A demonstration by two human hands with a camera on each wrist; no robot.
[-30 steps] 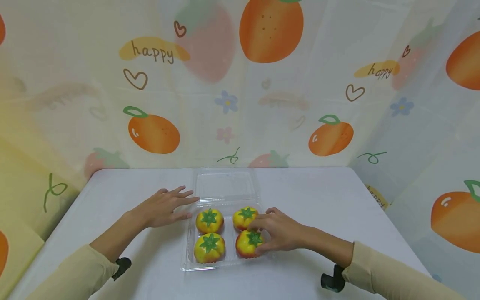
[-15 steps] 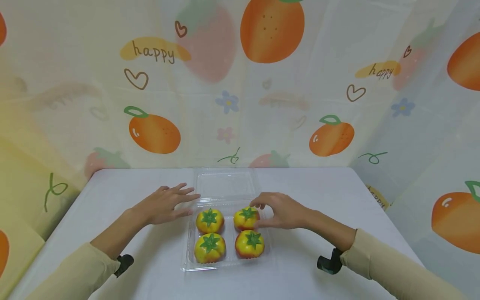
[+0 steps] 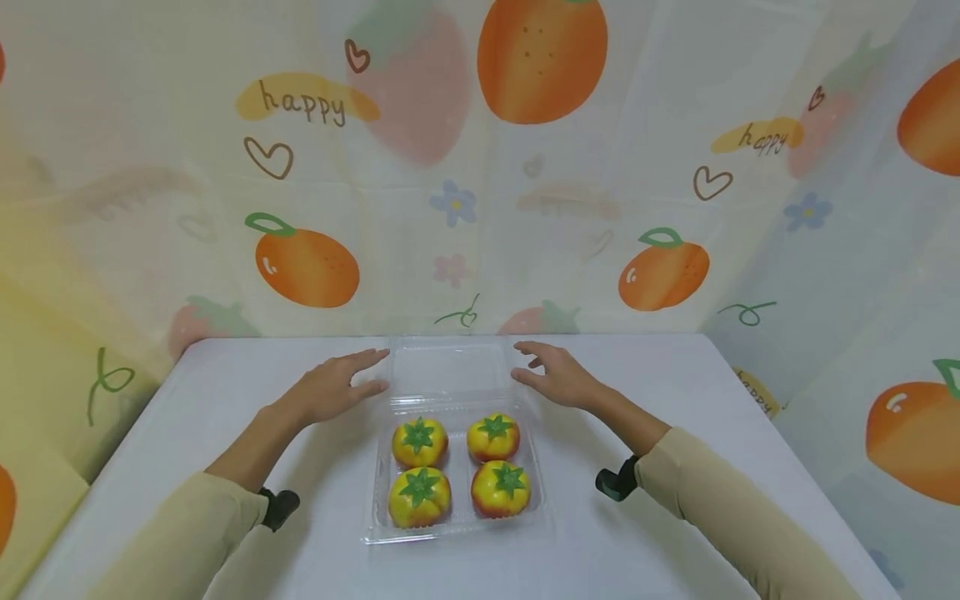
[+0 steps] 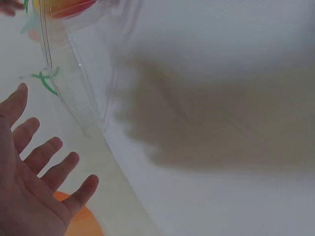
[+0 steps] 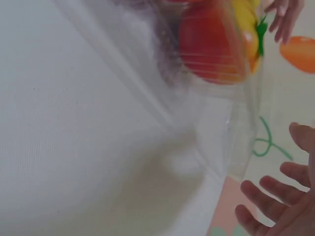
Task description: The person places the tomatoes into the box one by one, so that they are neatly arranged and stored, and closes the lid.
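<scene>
A clear plastic clamshell box (image 3: 460,487) sits on the table with its lid (image 3: 450,371) folded back flat, away from the person. Inside, yellow-and-red round fruits with green star-shaped tops stand in two columns of two, among them a far-left fruit (image 3: 419,442) and a near-right fruit (image 3: 501,489). My left hand (image 3: 330,389) hovers at the lid's left side, fingers extended. At the lid's right side my right hand (image 3: 558,377) is held with fingers loosely spread. Neither hand holds anything; both wrist views show bare palms and spread fingers (image 4: 59,169).
The white table (image 3: 247,367) reaches back to a curtain (image 3: 525,250) printed with oranges, strawberries and "happy". Each wrist wears a black camera mount, one at the left cuff (image 3: 281,509) and one at the right cuff (image 3: 617,481).
My right hand has left the right-hand fruits and moved away from the person to beside the lid. My left hand has shifted slightly farther off too. The fruits stay in the box.
</scene>
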